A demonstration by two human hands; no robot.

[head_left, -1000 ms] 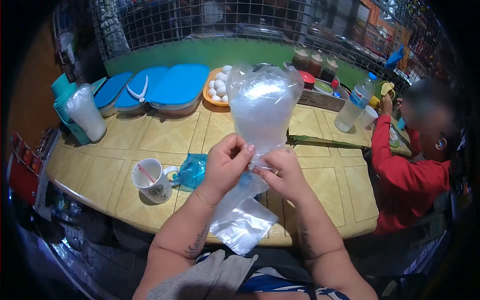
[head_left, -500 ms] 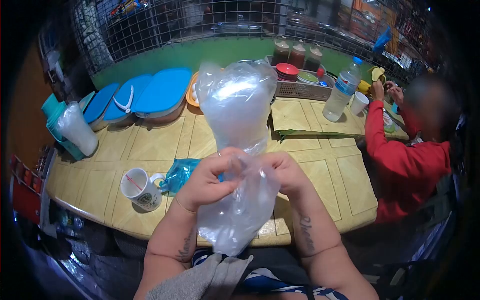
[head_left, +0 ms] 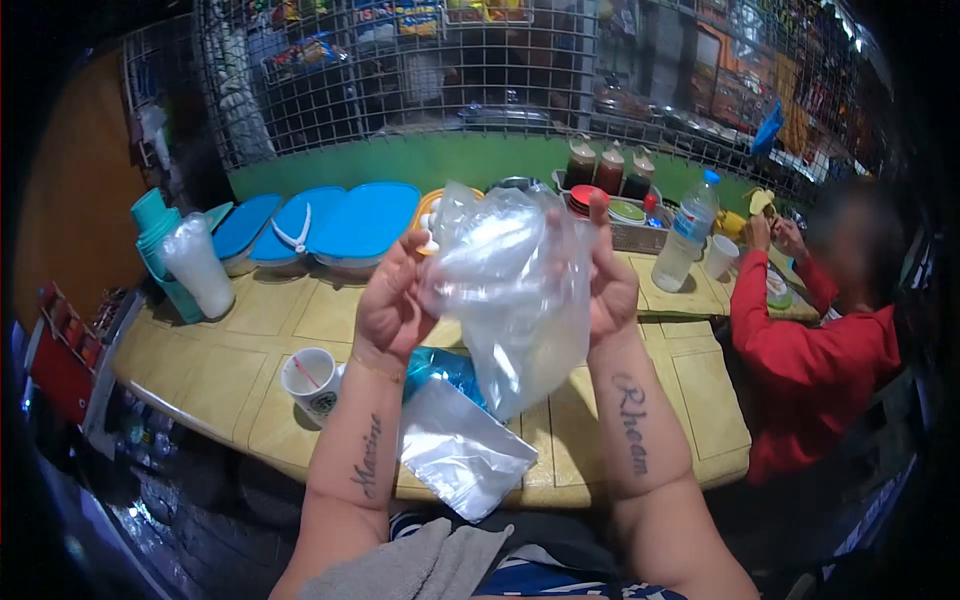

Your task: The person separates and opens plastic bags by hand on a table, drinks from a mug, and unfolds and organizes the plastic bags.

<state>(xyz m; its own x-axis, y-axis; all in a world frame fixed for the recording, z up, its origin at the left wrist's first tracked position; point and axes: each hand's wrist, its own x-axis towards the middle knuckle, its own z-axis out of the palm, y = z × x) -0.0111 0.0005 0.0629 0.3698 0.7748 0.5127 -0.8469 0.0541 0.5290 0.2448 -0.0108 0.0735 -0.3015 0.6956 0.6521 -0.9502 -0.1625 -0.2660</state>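
A clear plastic bag, blurred by motion, is spread between my two raised hands above the table. My left hand has its fingers curled at the bag's left side. At the bag's right side, my right hand points its fingers upward, partly behind the plastic. Below them, a flat stack of clear bags lies at the table's near edge, beside a blue plastic bag. To the left of my left forearm stands a white mug with a red stick in it.
Blue-lidded containers, a bowl of eggs and a basket with bottles line the yellow table's back. A teal container stands left. A water bottle and a red-sleeved person holding a banana are right.
Both my hands have risen and moved apart, lifting the bag and spreading it between them. The flat stack of bags shows more fully. The view has shifted.
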